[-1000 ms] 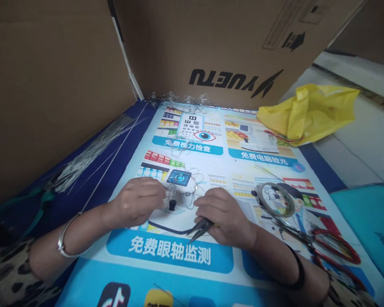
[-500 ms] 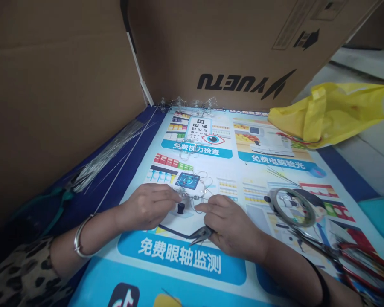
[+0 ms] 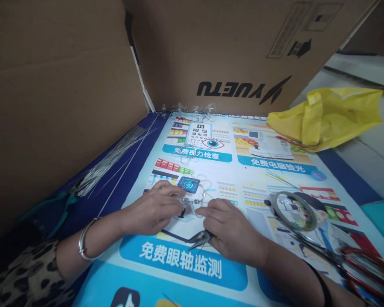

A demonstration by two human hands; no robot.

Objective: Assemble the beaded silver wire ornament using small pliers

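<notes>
A thin wire piece with clear beads (image 3: 197, 201) and loose loops lies between my two hands on the printed sheet. My left hand (image 3: 156, 208) is at its left side, thumb and fingers bent around the wire's end; the exact contact is partly hidden. From the right, my right hand (image 3: 233, 230) pinches toward the wire with thumb and index finger. Tucked in the same palm is a pair of needle-nose pliers (image 3: 199, 239), its pointed jaws sticking out to the left below the fingers. The pliers' handles are hidden by the hand.
Cardboard walls (image 3: 192, 51) close off the back and left. Several beaded wire pieces (image 3: 195, 111) lie along the back edge. Cut wires (image 3: 112, 157) and teal-handled pliers (image 3: 62, 209) lie left. Rightward are a tape roll (image 3: 311, 213), red-handled scissors (image 3: 348, 260) and a yellow bag (image 3: 342, 119).
My left hand's fingers have loosened and spread a little at the wire's left side. My right hand keeps the pliers and stays nearly in place. The whole view has shifted slightly.
</notes>
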